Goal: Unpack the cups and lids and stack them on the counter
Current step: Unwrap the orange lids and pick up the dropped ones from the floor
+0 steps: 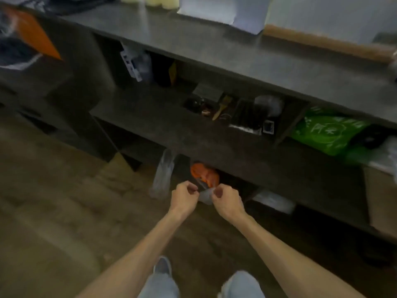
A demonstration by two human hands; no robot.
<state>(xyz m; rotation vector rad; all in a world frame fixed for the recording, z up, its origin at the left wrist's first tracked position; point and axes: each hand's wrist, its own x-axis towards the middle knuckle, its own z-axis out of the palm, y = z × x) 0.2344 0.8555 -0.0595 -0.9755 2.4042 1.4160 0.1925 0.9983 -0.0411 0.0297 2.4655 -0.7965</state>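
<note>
- Hands first: my left hand (184, 195) and my right hand (225, 197) are both closed into loose fists, close together in the lower centre of the frame, and each one pinches an edge of a thin clear plastic wrap (205, 195) that lies between them.
- Whether cups or lids are inside this wrap I cannot tell, because the picture is blurred.
- Just above my hands, in the lowest shelf opening, sits an orange bag (204, 173), and a long clear sleeve (163, 175) hangs beside it to the left.
- Another clear packet (275, 202) lies in the low shelf to the right of my right hand.
- Across the upper part of the frame runs the dark counter (214, 46), with white paper (223, 11) on its far edge.
- The floor (53, 201) at lower left is brown wood.
- In the middle shelf (150, 117) a dark tray (247, 117) holds small tools, among them a brush (221, 106).
- At the right side of that shelf lies a green bag (326, 132), and a cardboard box (382, 196) stands below it.
</note>
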